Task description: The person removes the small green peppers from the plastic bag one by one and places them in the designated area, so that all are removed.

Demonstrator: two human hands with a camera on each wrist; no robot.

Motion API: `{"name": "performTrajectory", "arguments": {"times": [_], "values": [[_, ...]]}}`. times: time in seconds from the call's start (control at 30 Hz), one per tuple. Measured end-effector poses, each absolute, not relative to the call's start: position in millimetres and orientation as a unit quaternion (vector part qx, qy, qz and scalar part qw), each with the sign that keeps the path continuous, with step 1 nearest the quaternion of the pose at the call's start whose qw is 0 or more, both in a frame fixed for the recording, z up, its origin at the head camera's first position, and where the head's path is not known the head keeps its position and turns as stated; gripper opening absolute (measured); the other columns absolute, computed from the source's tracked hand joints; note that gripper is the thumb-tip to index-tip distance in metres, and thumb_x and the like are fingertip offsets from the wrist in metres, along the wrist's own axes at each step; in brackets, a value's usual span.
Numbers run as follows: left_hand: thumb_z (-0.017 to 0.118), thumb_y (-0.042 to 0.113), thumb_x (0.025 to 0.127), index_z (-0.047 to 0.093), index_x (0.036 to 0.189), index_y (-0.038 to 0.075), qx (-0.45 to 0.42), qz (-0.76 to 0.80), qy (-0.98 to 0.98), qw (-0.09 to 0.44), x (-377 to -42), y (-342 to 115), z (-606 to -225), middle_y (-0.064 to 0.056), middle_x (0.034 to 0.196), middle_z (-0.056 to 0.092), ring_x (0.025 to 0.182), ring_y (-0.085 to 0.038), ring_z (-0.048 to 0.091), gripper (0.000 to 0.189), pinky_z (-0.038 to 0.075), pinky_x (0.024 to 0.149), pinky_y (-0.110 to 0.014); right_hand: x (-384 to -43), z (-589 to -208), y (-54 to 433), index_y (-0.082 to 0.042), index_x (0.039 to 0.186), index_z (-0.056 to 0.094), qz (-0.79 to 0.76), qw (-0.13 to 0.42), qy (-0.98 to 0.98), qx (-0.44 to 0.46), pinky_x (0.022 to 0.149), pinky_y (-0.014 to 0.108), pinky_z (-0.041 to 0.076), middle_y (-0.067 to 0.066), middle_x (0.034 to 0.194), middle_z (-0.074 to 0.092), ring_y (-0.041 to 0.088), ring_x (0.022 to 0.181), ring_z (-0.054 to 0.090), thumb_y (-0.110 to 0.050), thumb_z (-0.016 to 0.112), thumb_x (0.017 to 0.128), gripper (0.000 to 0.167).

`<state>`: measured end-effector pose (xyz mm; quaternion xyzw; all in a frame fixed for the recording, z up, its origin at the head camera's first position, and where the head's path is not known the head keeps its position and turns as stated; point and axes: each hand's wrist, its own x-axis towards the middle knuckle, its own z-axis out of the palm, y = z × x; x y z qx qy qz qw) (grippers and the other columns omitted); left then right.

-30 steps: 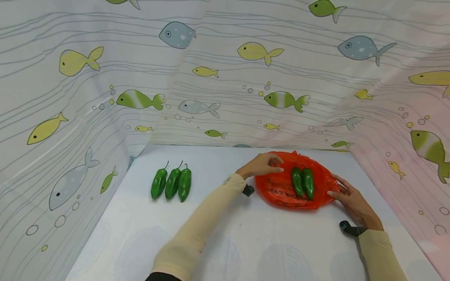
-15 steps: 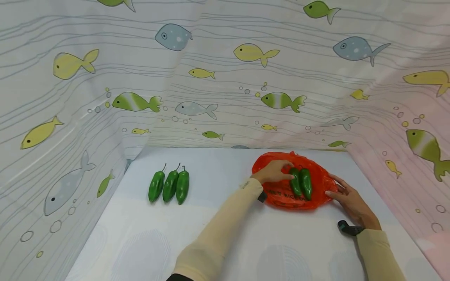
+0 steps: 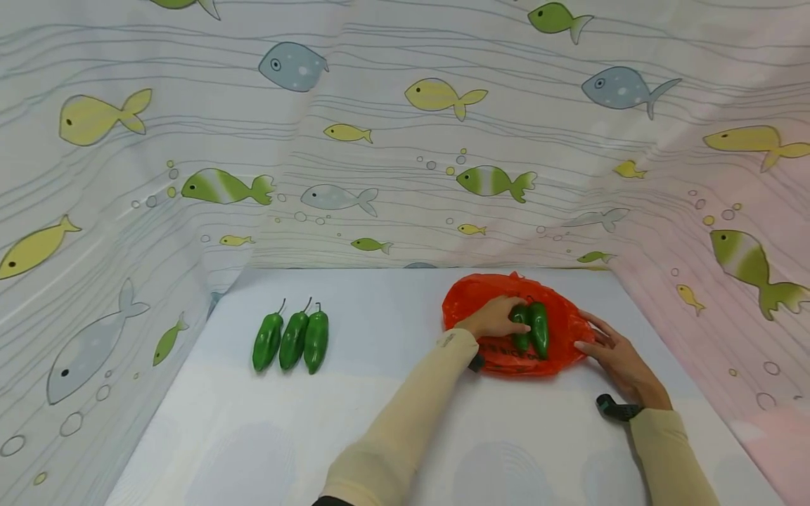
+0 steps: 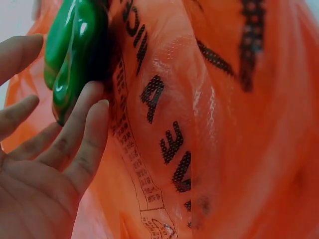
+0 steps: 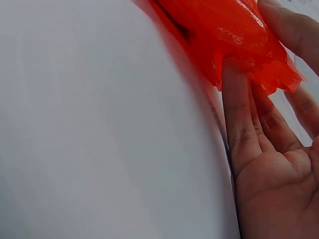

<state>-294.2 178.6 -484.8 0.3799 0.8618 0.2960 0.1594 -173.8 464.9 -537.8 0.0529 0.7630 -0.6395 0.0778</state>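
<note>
A red plastic bag (image 3: 465, 295) with black print lies flat toward the right of the table. Two green peppers rest on it: the left pepper (image 4: 75, 50) and the right pepper (image 3: 540, 330). My left hand (image 3: 496, 318) reaches over the bag, thumb and fingers spread around the left pepper and partly hiding it. In the left wrist view its fingertips stand right at the pepper's sides and tip. My right hand (image 3: 623, 362) holds the bag's right end (image 5: 239, 35), fingers beneath the plastic and thumb over it.
Three more green peppers (image 3: 292, 341) lie side by side on the left of the white table (image 3: 380, 316), stems pointing away. A fish-patterned curtain (image 3: 354, 232) encloses the back and both sides.
My left hand has moved right, from the bag's left part to the left pepper. The right hand stays at the bag's right end. The head view has shifted slightly.
</note>
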Motion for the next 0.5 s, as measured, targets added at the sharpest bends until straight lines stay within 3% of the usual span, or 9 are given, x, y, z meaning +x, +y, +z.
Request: {"name": "performTrajectory", "arguments": {"times": [0.23, 0.5], "values": [[0.069, 0.038, 0.099, 0.046, 0.154, 0.013, 0.369, 0.268, 0.875, 0.160, -293, 179, -489, 0.001, 0.148, 0.054, 0.140, -0.016, 0.041, 0.064, 0.040, 0.110, -0.026, -175, -537, 462, -0.033, 0.164, 0.023, -0.648, 0.078, 0.756, 0.053, 0.095, 0.019, 0.051, 0.011, 0.158, 0.032, 0.000, 0.121, 0.054, -0.025, 0.068, 0.102, 0.077], [0.075, 0.036, 0.095, 0.055, 0.139, 0.011, 0.351, 0.328, 0.858, 0.182, -296, 177, -497, 0.000, 0.122, 0.061, 0.106, -0.009, 0.053, 0.054, 0.050, 0.088, -0.018, -174, -538, 463, -0.034, 0.164, 0.025, -0.649, 0.074, 0.754, 0.060, 0.095, 0.019, 0.051, 0.004, 0.153, 0.039, -0.001, 0.120, 0.055, -0.023, 0.069, 0.101, 0.077]]}}
